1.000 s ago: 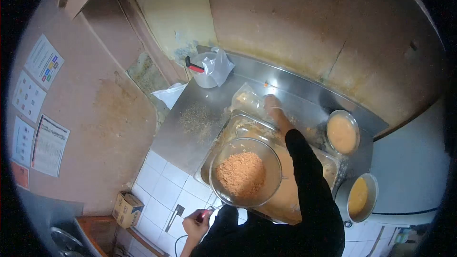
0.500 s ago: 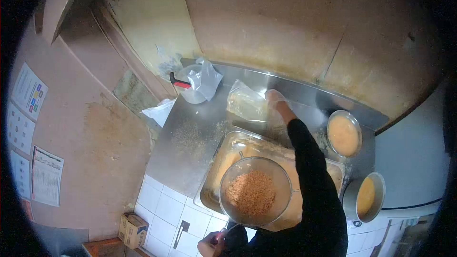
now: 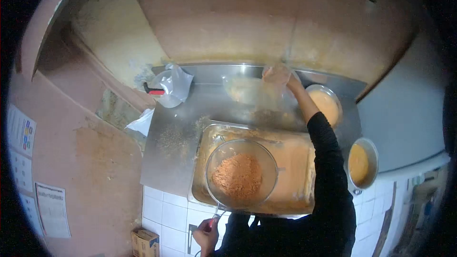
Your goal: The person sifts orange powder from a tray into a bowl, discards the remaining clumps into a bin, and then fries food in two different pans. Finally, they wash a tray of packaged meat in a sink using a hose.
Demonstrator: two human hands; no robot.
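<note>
My left hand (image 3: 207, 236) grips the red handle of a round strainer (image 3: 242, 173) at the bottom of the view. Orange-brown crumbs (image 3: 238, 175) fill part of its mesh. Beneath the strainer lies a large metal tray (image 3: 295, 171) coated with pale orange residue. My right hand (image 3: 277, 74), inside clear plastic, is at the back of the counter. Its fingers are blurred, and whether they hold anything cannot be made out. Just left of it a clear plastic bag (image 3: 243, 90) lies blurred on the counter.
Two round pans, one at the back (image 3: 325, 106) and one at the right edge (image 3: 361, 164), hold orange contents. A clear tub (image 3: 170, 89) with plastic and a red-black handle (image 3: 154, 91) stands at the back left. A cardboard box (image 3: 145, 242) sits below the counter (image 3: 171, 162).
The whole view has shifted and turned. My right hand has lifted away from the bag and moved nearer the back pan. My left hand still holds the strainer over the tray.
</note>
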